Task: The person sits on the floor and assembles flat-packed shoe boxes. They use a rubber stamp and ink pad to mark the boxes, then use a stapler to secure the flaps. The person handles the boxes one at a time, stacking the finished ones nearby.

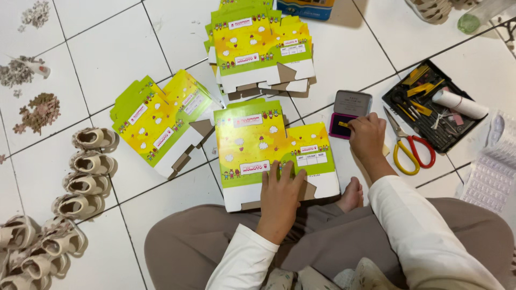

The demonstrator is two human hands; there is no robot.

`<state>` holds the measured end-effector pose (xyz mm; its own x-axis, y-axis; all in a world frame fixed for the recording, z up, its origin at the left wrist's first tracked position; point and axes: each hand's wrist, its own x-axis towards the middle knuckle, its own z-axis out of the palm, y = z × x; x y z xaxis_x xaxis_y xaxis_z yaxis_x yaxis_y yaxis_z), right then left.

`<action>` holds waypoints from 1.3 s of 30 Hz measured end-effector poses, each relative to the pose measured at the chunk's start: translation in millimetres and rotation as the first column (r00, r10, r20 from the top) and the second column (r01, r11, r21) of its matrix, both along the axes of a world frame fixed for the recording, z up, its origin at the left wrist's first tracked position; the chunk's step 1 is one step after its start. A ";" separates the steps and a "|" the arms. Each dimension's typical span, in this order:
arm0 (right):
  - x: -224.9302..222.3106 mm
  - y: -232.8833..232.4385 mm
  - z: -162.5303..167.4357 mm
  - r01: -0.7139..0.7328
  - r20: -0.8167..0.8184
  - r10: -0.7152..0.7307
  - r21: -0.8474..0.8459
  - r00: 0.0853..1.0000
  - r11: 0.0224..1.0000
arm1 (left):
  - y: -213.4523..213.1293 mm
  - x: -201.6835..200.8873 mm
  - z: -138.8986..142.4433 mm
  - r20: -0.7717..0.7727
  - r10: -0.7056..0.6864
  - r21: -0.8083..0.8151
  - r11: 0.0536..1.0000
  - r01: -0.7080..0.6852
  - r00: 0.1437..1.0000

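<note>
A flattened yellow-and-green cardboard box (258,145) lies on the white tiled floor in front of my crossed legs. My left hand (280,194) presses flat on its near edge, fingers spread. My right hand (367,137) pinches a small yellow stamp (343,124) and holds it on the pink ink pad (342,126), whose grey lid (352,103) stands open behind it. The hand hides most of the stamp.
More flat boxes are stacked at the top (258,48) and fanned at the left (158,121). Scissors with yellow and red handles (408,150) lie right of the pad, beside a black tool tray (432,107). Small beige sandals (86,174) line the left.
</note>
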<state>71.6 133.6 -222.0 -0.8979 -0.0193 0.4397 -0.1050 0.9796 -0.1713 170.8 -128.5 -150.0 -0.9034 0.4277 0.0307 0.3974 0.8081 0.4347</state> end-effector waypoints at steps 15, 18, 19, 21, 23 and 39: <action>99.3 -96.4 -5.4 -0.212 -0.099 0.203 -0.102 0.974 0.972 | -2.8 9.5 -34.0 -0.225 0.026 -0.022 0.999 -0.032 0.974; 96.8 -95.8 -9.6 -0.222 -0.094 0.212 -0.105 0.973 0.969 | -3.6 9.7 -34.5 -0.249 0.029 -0.027 0.999 -0.037 0.968; 96.6 -95.9 -10.3 -0.223 -0.092 0.214 -0.104 0.973 0.969 | -4.1 10.1 -34.2 -0.248 0.029 -0.030 0.999 -0.037 0.968; 96.3 -94.9 -10.5 -0.230 -0.080 0.222 -0.125 0.972 0.965 | -4.5 9.7 -34.0 -0.233 0.025 -0.043 0.998 -0.036 0.972; 96.0 -93.0 -9.9 -0.232 -0.053 0.226 -0.147 0.973 0.962 | -4.3 9.9 -35.4 -0.221 0.026 -0.036 0.999 -0.035 0.975; 113.2 -83.6 39.4 -0.138 -0.303 0.047 -0.287 0.952 0.948 | -37.5 15.9 10.6 -0.088 0.166 0.303 0.944 -0.132 0.982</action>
<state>184.9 50.0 -182.6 -0.7314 0.0782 0.6775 -0.2822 0.8696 -0.4051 186.6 -166.0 -139.5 -0.9399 0.2447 0.2382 0.3411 0.7041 0.6228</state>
